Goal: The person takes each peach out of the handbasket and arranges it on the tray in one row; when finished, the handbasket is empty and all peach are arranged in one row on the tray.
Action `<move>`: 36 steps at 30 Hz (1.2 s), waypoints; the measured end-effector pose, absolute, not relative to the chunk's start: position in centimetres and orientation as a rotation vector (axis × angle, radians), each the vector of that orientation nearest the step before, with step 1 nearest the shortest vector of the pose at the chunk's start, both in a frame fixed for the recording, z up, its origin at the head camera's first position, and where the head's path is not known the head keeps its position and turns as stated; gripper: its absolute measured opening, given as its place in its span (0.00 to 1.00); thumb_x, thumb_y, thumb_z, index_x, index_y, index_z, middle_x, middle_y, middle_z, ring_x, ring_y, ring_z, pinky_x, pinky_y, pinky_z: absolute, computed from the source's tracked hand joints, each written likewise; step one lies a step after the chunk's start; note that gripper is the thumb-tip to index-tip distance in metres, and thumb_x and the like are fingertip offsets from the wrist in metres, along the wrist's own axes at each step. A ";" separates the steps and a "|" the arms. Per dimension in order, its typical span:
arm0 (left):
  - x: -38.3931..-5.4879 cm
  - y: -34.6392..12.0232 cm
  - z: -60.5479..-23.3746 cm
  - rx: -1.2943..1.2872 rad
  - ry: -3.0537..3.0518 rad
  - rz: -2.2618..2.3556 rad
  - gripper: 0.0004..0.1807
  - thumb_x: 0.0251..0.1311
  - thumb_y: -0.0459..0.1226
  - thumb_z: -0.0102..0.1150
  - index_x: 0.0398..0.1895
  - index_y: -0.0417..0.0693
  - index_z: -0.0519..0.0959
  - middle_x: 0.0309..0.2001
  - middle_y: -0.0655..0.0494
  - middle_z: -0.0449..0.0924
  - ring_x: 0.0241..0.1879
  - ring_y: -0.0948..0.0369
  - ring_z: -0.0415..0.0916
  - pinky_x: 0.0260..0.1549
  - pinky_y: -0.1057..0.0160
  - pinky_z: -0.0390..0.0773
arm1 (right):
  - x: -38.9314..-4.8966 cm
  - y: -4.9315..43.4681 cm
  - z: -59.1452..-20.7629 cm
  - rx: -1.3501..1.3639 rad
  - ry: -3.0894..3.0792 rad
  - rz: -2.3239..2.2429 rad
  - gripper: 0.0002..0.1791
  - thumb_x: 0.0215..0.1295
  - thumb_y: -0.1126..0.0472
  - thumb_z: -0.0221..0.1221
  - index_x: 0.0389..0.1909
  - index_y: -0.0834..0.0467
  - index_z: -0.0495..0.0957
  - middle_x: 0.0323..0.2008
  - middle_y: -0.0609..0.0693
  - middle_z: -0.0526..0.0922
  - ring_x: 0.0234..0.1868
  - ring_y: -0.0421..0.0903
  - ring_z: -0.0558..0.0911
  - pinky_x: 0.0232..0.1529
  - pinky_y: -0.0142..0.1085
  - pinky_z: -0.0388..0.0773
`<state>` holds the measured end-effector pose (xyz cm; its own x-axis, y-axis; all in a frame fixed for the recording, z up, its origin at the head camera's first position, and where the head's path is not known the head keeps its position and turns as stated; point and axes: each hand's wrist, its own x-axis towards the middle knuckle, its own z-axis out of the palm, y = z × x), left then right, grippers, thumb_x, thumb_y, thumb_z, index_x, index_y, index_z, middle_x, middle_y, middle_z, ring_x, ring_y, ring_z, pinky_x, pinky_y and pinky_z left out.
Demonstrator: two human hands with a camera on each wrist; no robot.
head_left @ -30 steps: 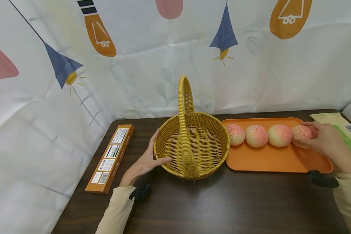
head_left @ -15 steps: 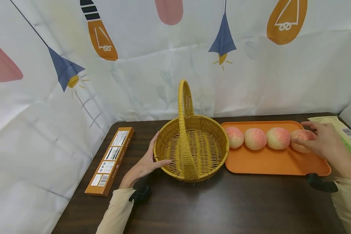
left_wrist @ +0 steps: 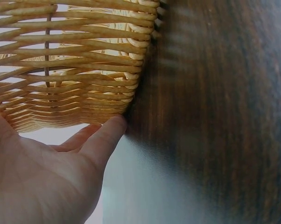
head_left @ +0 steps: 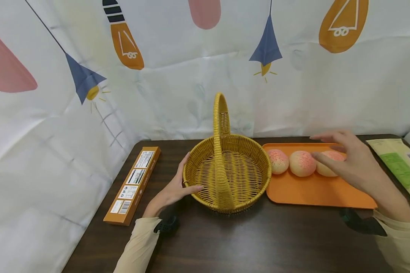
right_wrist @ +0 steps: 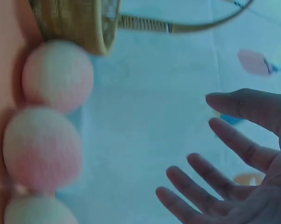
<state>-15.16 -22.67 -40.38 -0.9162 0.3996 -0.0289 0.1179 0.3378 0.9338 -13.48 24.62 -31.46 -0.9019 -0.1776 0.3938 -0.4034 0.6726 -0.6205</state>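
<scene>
My left hand holds the left side of a yellow wicker basket. Its thumb reaches over the near-left rim, and the other fingers lie along the outer wall. In the left wrist view, fingertips meet the woven side. My right hand hovers over the right part of an orange tray, fingers spread and apart, holding nothing. A row of round pink-and-cream peaches lies on the tray: a left one, a middle one and one partly behind my fingers. The tray's right end is hidden by my hand.
A long orange box with white labels lies left of the basket. To the right of the tray is a green-and-cream packet. A white printed cloth hangs behind the dark table.
My right hand has moved left and up from the rightmost peach, which it now hides from the head view. The left hand keeps its place on the basket. The head view has shifted slightly.
</scene>
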 end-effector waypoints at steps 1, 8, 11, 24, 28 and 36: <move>-15.3 -22.6 -40.4 0.470 2.350 1.607 0.65 0.64 0.48 0.72 0.85 0.67 0.27 0.83 0.44 0.35 0.78 0.40 0.54 0.68 0.40 0.64 | -13.4 24.1 -31.6 0.514 -2.578 1.070 0.21 0.68 0.67 0.69 0.61 0.62 0.80 0.59 0.63 0.73 0.59 0.61 0.72 0.65 0.31 0.70; -15.4 -22.4 -40.4 0.481 2.328 1.617 0.65 0.65 0.48 0.71 0.85 0.68 0.27 0.83 0.43 0.36 0.77 0.40 0.56 0.68 0.41 0.66 | -13.4 19.8 -33.0 0.746 -2.539 1.072 0.20 0.64 0.70 0.71 0.57 0.59 0.83 0.53 0.56 0.76 0.54 0.56 0.76 0.55 0.63 0.75; -15.4 -22.4 -40.4 0.486 2.329 1.612 0.65 0.65 0.48 0.71 0.85 0.67 0.27 0.83 0.43 0.36 0.77 0.40 0.55 0.68 0.41 0.66 | -13.3 18.4 -33.7 0.826 -2.521 1.057 0.21 0.61 0.71 0.73 0.55 0.59 0.83 0.51 0.56 0.79 0.51 0.55 0.78 0.51 0.61 0.79; -15.3 -22.8 -40.2 0.442 2.393 1.555 0.64 0.65 0.49 0.70 0.85 0.68 0.28 0.85 0.48 0.29 0.80 0.43 0.47 0.70 0.39 0.61 | -12.7 15.7 -35.3 0.870 -2.609 1.072 0.18 0.61 0.66 0.75 0.51 0.54 0.84 0.51 0.52 0.76 0.47 0.53 0.78 0.47 0.53 0.79; -15.3 -23.0 -40.2 0.453 2.405 1.554 0.64 0.65 0.50 0.71 0.86 0.67 0.28 0.84 0.48 0.28 0.81 0.42 0.46 0.71 0.36 0.58 | -12.7 15.6 -35.8 0.878 -2.590 1.059 0.18 0.60 0.67 0.75 0.50 0.54 0.84 0.50 0.51 0.76 0.49 0.55 0.79 0.47 0.55 0.79; -15.2 -23.1 -40.2 0.476 2.423 1.554 0.64 0.65 0.49 0.71 0.86 0.66 0.29 0.84 0.48 0.27 0.81 0.41 0.44 0.71 0.34 0.56 | -12.7 15.5 -36.2 0.896 -2.538 1.065 0.19 0.58 0.67 0.76 0.48 0.52 0.85 0.47 0.50 0.77 0.47 0.53 0.79 0.46 0.53 0.78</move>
<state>-15.23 -23.14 -40.21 -0.9225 0.3857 -0.0131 0.1490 0.3873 0.9098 -12.71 15.48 -36.23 -0.7809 -0.4450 0.4383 -0.6245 0.5445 -0.5599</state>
